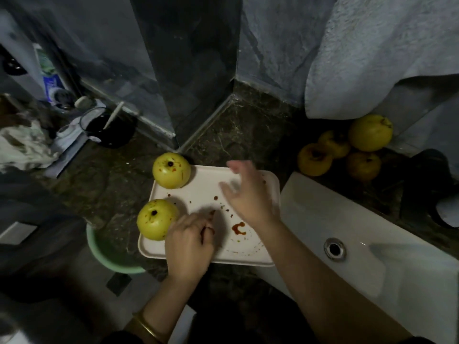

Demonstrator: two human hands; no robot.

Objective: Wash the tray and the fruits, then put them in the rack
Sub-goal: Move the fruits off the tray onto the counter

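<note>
One tray [198,192] lies on the dark bench [248,135], just left of the one sink [323,214]. Two yellow-green fruits sit on its left side: the far fruit [171,173] at the far corner, the near fruit [156,219] at the near one. Red-brown stains [239,228] dot the tray. Four more fruits lie in a pile [335,145] far right, under one towel [372,58]. The left hand [190,242] rests on the tray's near edge beside the near fruit, fingers curled; whether it pinches anything I cannot tell. The right hand [248,197] hovers over the tray, blurred, fingers spread wide, holding nothing. One green bowl [109,259] sits near left.
</note>
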